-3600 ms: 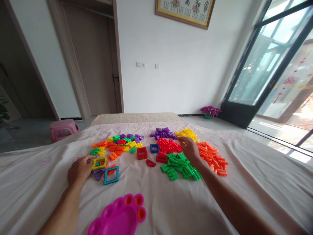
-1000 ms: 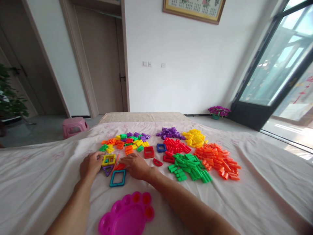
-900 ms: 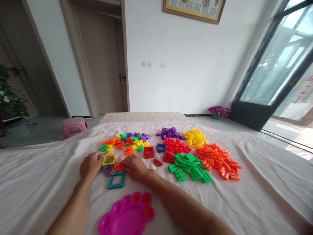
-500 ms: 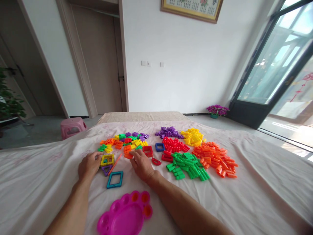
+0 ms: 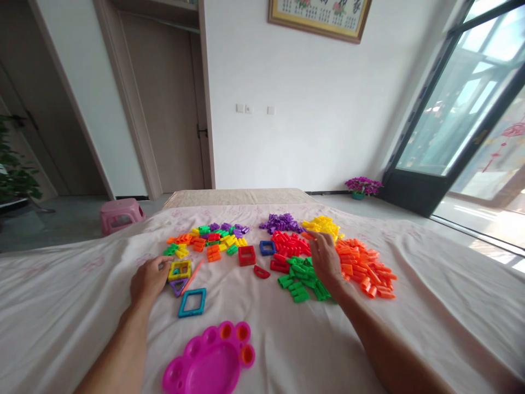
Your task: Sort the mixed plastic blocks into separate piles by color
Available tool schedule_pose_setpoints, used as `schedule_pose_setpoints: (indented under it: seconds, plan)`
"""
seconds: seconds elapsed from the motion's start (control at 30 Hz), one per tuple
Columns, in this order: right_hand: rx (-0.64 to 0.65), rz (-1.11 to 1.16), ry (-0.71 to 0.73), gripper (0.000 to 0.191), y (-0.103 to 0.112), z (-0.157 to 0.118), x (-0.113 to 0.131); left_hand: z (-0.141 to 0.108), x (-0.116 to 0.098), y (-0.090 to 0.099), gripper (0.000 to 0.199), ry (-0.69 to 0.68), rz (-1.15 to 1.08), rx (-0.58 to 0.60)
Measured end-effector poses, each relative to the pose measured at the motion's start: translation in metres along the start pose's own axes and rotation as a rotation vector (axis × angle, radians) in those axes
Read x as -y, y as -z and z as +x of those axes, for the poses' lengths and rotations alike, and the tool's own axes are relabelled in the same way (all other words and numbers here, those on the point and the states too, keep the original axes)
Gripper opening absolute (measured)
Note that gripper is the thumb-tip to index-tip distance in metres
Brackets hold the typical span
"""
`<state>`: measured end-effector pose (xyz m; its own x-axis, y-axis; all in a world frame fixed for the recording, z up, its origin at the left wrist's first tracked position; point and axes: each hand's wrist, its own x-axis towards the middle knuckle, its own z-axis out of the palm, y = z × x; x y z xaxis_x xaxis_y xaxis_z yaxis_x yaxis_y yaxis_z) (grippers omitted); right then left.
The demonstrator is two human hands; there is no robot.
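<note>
My left hand (image 5: 151,278) rests on the cloth with curled fingers, fingertips at the left edge of a yellow square frame (image 5: 179,270); whether they grip anything is hidden. My right hand (image 5: 327,257) hovers over the piles at the right, its fingers closed on an orange piece (image 5: 308,236). Around it lie red pieces (image 5: 289,244), green pieces (image 5: 301,273), yellow pieces (image 5: 322,225) and orange pieces (image 5: 365,266). A purple triangle (image 5: 179,287) and a thin orange stick (image 5: 192,276) lie beside the yellow frame.
A pink palette (image 5: 213,364) with orange in some cups is nearest me. A teal square frame (image 5: 192,302) lies behind it. Mixed blocks (image 5: 213,237) sit at back left, a red square frame (image 5: 246,255) and blue one (image 5: 268,248) mid-table, purple pieces (image 5: 281,223) farther back.
My right hand has moved right, from the small orange blocks at mid-table to the piles, with an orange piece now in its fingers. My left hand has stayed nearly still.
</note>
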<state>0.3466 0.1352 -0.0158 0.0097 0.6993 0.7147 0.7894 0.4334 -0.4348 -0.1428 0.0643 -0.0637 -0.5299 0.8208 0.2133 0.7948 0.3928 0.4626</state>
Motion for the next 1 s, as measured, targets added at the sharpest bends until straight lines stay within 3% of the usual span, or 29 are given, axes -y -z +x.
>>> schedule_pose_setpoints:
  seconds: [0.17, 0.27, 0.33, 0.43, 0.6, 0.7, 0.83, 1.0]
  plan:
    - [-0.09, -0.414, -0.227, 0.042, 0.052, 0.0, -0.08, -0.002, -0.005, 0.004, 0.053, -0.008, -0.008, 0.005]
    - [-0.101, -0.503, -0.295, 0.041, 0.055, -0.002, -0.091, -0.003, -0.011, 0.006, 0.055, -0.02, 0.014, 0.03]
    - [-0.098, -0.422, -0.225, 0.039, 0.045, -0.002, -0.076, -0.001, -0.013, 0.007, 0.05, -0.035, 0.021, 0.059]
    - [-0.017, -0.141, 0.001, 0.033, 0.021, -0.003, -0.02, 0.004, -0.011, 0.007, 0.039, -0.037, 0.002, 0.123]
    - [0.356, 0.294, 0.341, 0.032, -0.017, -0.024, 0.094, 0.013, -0.001, 0.011, 0.025, -0.03, -0.13, 0.173]
    - [0.511, 0.443, 0.455, 0.036, -0.04, -0.047, 0.135, 0.013, -0.006, 0.016, 0.03, -0.048, -0.272, 0.099]
    - [0.591, 0.565, 0.284, 0.037, -0.066, -0.071, 0.147, 0.003, -0.031, 0.016, 0.047, -0.115, -0.525, 0.09]
    - [0.643, 0.869, -0.116, 0.035, -0.089, -0.079, 0.129, -0.019, -0.072, 0.002, 0.061, -0.197, -0.753, 0.18]
